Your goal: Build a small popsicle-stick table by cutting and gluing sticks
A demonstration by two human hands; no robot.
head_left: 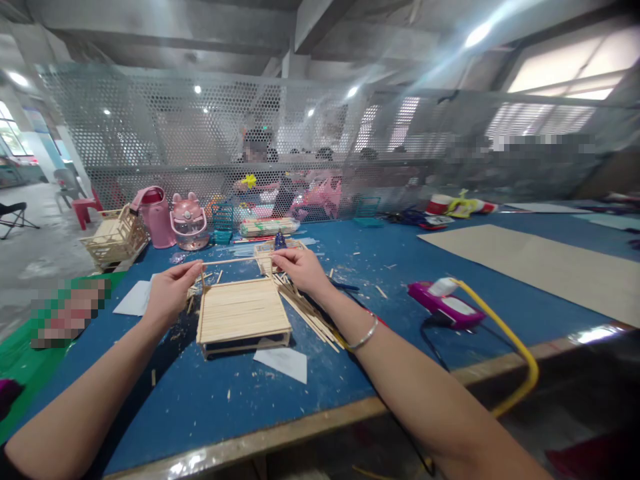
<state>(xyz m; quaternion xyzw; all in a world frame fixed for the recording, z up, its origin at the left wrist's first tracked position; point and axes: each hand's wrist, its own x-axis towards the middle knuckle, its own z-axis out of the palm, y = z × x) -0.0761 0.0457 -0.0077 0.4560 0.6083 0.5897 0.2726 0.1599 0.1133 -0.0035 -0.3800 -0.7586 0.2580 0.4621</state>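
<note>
Head view: a small slatted wooden frame (240, 310) rests on the blue desk (210, 408), between the person's forearms; a thin stick (235, 261) spans the space above its far edge, roughly level; the left hand (170, 290) pinches the stick's left end between the fingers, and the right hand (303, 269) pinches near its right end in like manner; whether the stick touches the short uprights at the far corners cannot be told; loose sticks (313, 319) lie in a bundle just right of the frame; one white paper (287, 365) lies at its near edge, partly beside the frame's foot; a purple device (445, 307) stands well to the right; a pink bottle (159, 220) stands beyond the left hand, before a perforated screen (190, 127).
</note>
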